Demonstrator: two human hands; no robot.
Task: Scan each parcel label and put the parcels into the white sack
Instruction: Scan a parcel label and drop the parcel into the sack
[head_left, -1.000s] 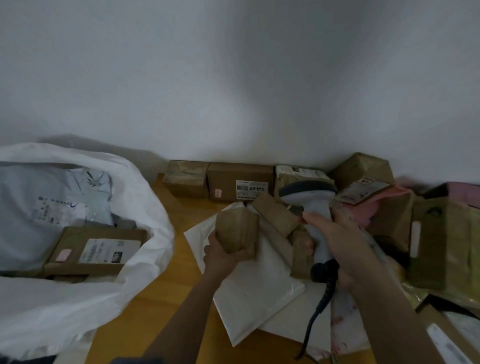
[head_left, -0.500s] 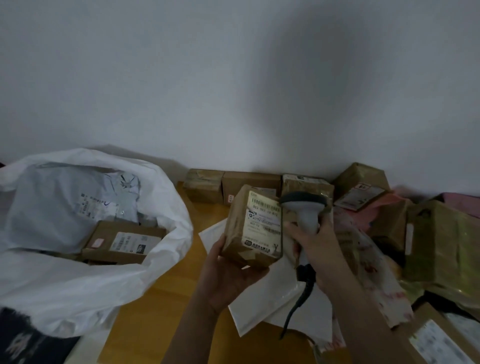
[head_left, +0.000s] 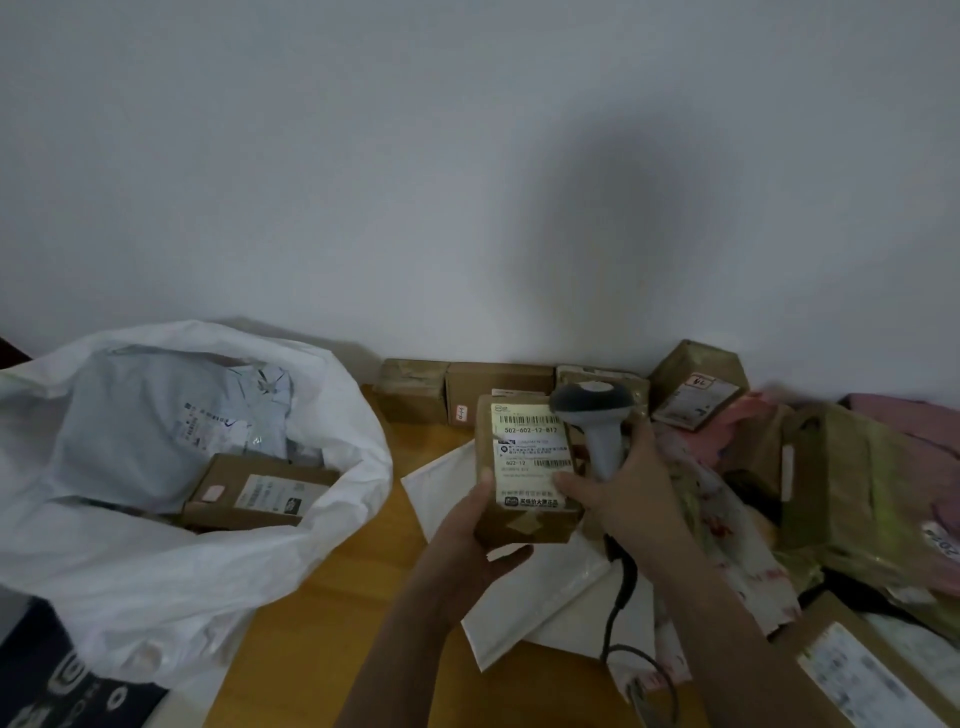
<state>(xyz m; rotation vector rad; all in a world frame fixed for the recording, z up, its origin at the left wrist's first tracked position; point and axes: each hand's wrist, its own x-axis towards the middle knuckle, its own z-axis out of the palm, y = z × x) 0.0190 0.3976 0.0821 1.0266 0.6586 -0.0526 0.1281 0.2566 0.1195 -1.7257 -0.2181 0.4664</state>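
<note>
A small brown parcel (head_left: 524, 525) with a white barcode label facing me is held up over the wooden table (head_left: 332, 613) by my left hand (head_left: 467, 540), which grips its lower left side. My right hand (head_left: 618, 493) is wrapped around the handle of a grey corded scanner (head_left: 595, 410), and its thumb rests on the parcel's right edge. The scanner head sits just right of the label's top. The white sack (head_left: 171, 571) lies open at the left, with a grey mailer bag (head_left: 156, 426) and a brown box (head_left: 260, 491) inside.
Brown boxes (head_left: 467, 395) line the wall behind the hands. White padded envelopes (head_left: 519, 608) lie on the table under the parcel. A heap of boxes and pink and floral bags (head_left: 831, 478) fills the right side. The scanner cable (head_left: 623, 613) trails toward me.
My left hand lifted the parcel from the table and turned its label toward me. The scanner moved in beside the label, and my right thumb now touches the parcel.
</note>
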